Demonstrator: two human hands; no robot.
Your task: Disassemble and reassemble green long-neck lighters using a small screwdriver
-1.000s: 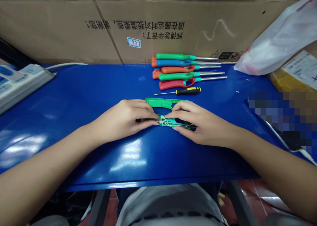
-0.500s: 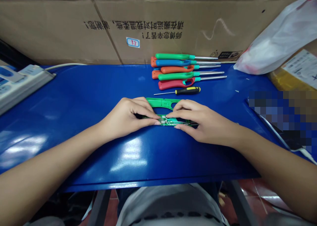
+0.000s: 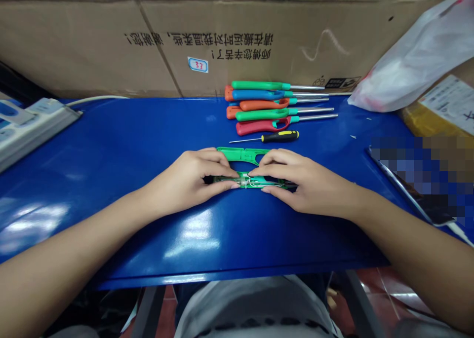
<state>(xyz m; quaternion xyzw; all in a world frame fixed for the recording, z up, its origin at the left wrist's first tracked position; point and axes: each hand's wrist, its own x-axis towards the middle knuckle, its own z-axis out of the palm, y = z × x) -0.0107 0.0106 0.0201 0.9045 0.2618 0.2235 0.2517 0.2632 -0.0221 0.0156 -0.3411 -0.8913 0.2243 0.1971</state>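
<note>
An opened green lighter body (image 3: 255, 181) lies on the blue table, with a white wire and small inner parts showing. My left hand (image 3: 200, 177) grips its left end between thumb and fingers. My right hand (image 3: 296, 180) holds its right side, thumb along the near edge and fingertips by the wire. Just beyond lies a loose green half shell (image 3: 240, 154), its inner side up; the fingers of both hands hide its ends. What lies beneath my palms is hidden.
Several long-nosed lighters (image 3: 266, 114) lie stacked beyond my hands, with a black-and-yellow screwdriver (image 3: 280, 136) in front. A cardboard box (image 3: 111, 42) borders the back. A power strip (image 3: 35, 126) is at left; a phone (image 3: 411, 190) and plastic bag (image 3: 414, 56) are at right.
My left fingers have shifted slightly along the left end of the lighter body, and the view has moved a little. Both hands keep their hold.
</note>
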